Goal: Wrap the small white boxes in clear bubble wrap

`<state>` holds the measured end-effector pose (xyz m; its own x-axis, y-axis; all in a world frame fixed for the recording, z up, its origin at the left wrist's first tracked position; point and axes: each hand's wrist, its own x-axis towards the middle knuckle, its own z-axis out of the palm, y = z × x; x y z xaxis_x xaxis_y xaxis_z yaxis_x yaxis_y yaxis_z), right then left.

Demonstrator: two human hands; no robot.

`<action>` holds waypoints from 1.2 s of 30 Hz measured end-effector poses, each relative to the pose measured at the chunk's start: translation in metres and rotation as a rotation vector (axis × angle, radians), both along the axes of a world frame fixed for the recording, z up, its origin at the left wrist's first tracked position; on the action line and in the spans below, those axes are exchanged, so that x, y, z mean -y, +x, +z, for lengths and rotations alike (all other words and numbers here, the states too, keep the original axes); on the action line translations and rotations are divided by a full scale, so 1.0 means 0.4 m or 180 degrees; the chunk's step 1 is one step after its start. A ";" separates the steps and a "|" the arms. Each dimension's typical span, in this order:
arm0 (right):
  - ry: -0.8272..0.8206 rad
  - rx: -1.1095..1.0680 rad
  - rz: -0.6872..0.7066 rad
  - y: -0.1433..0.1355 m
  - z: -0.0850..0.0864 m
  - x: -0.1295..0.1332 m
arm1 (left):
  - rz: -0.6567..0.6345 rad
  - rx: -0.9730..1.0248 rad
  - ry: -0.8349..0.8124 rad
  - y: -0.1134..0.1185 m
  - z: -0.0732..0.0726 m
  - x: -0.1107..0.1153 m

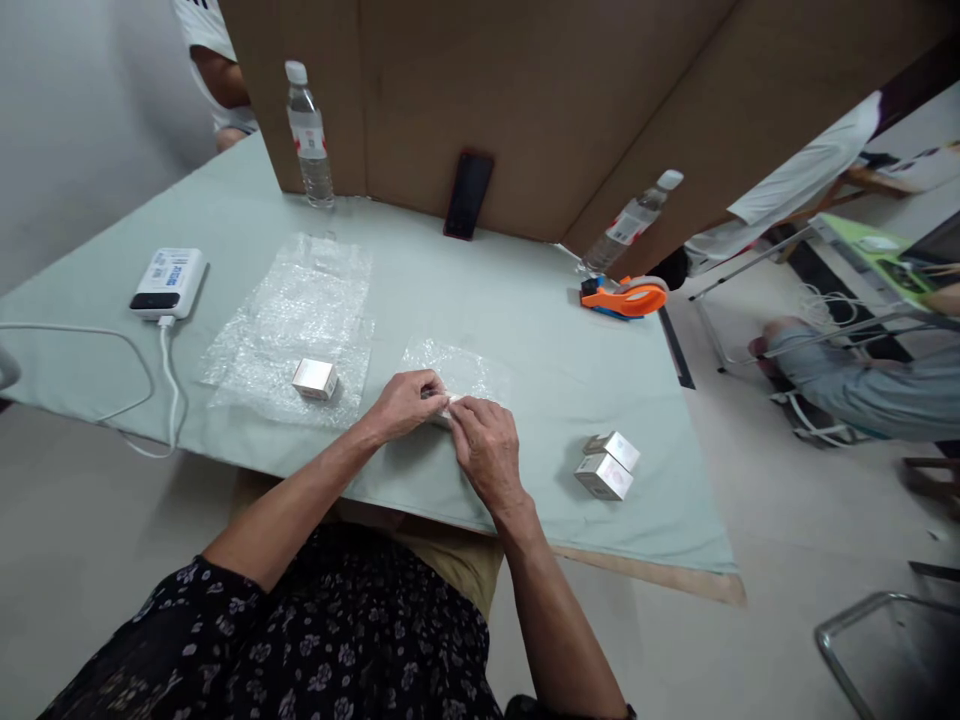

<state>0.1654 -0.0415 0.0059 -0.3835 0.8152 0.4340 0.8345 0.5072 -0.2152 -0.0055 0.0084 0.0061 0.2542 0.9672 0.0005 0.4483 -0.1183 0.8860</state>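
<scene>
Both hands meet over a small light-coloured box at the table's front, mostly covered by fingers. My left hand is closed on its left part, thumb and fingers together. My right hand grips its right side, fingertips close to the left ones. Under and behind them lies a small piece of bubble wrap. Larger bubble wrap sheets are spread to the left, with a small white box on them. Two more small boxes stand side by side to the right of my right hand.
A white power bank with a cable lies at the left. Along the cardboard wall are a bottle, a phone and a tilted bottle. An orange tape dispenser sits at the right edge. Other people are partly visible beyond.
</scene>
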 end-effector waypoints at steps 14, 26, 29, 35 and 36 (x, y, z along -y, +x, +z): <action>-0.0284 0.0648 -0.0088 -0.012 0.034 -0.007 | 0.0794 -0.1360 0.0012 -0.060 0.003 0.025; -0.0312 0.1197 0.0030 -0.023 0.064 -0.023 | 0.0785 -0.1755 -0.0625 -0.059 0.015 0.001; -0.0308 0.1331 0.0073 -0.026 0.068 -0.030 | 0.0899 -0.0910 -0.0619 -0.045 0.009 0.001; -0.0361 0.1241 0.0124 -0.025 0.072 -0.035 | 0.0910 0.1086 -0.1068 0.017 0.009 0.012; -0.0379 0.1131 0.0108 -0.023 0.072 -0.032 | 0.0881 0.1219 -0.1132 0.026 0.009 0.013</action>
<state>0.1563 -0.0288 0.0347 -0.5207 0.8363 0.1719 0.8510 0.5246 0.0257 0.0050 0.0032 0.0096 0.0380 0.9551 -0.2940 0.0605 0.2915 0.9547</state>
